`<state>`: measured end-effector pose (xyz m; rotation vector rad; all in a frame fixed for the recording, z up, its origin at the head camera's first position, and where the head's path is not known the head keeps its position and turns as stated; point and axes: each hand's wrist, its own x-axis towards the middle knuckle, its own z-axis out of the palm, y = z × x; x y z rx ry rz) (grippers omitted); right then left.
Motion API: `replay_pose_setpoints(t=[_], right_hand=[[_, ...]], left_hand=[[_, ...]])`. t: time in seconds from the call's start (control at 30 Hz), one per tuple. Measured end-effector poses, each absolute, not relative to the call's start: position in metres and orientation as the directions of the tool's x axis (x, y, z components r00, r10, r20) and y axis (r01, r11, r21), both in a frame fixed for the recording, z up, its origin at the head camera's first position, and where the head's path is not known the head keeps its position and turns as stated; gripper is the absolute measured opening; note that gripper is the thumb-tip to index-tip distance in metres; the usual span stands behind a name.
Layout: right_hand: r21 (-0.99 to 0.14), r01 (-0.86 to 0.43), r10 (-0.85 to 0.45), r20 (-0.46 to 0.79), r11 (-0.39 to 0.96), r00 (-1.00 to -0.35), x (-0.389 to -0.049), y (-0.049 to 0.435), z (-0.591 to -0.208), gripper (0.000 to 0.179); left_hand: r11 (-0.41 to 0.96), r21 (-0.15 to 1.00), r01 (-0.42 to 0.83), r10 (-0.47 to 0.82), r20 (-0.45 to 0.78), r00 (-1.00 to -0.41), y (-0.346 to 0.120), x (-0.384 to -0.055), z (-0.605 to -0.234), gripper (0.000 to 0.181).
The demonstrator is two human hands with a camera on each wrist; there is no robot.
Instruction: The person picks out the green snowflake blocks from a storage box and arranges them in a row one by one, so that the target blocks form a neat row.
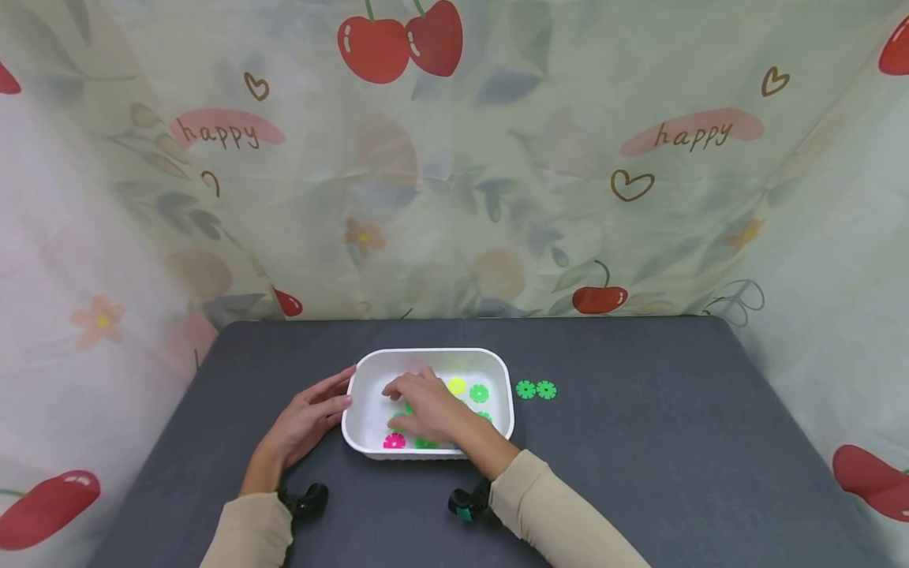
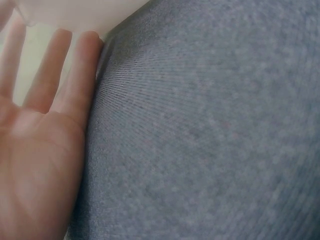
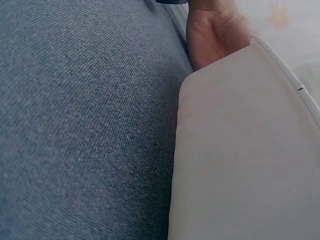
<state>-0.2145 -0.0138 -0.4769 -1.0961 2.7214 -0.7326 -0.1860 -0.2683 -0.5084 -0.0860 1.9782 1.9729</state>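
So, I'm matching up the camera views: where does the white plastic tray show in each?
Head: white plastic tray, below the middle, slightly left.
Left wrist: only part of it, blurred, at the top left.
Right wrist: its outer wall, large at lower right.
Shared landmark: the gray tablecloth.
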Motion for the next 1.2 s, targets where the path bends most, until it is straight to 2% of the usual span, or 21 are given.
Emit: replay_pose_setpoints(t=[0.53, 1.2], right_hand=[[-0.524, -0.579, -0.680, -0.001, 0.625, -0.733, -0.2172, -0.0116, -0.4810, 0.039], [-0.432, -0.640, -0.711, -0.004, 0.636, -0.703, -0.2156, -0.0155, -0.4855, 0.029]], left_hand=[[0.038, 0.958, -0.285, 0.190, -0.287, -0.939, -0.2688, -0.1872, -0.5071, 0.067], [0.048, 0.958, -0.284, 0.193, -0.288, -0.938, -0.2693, -0.1847, -0.5080, 0.070]])
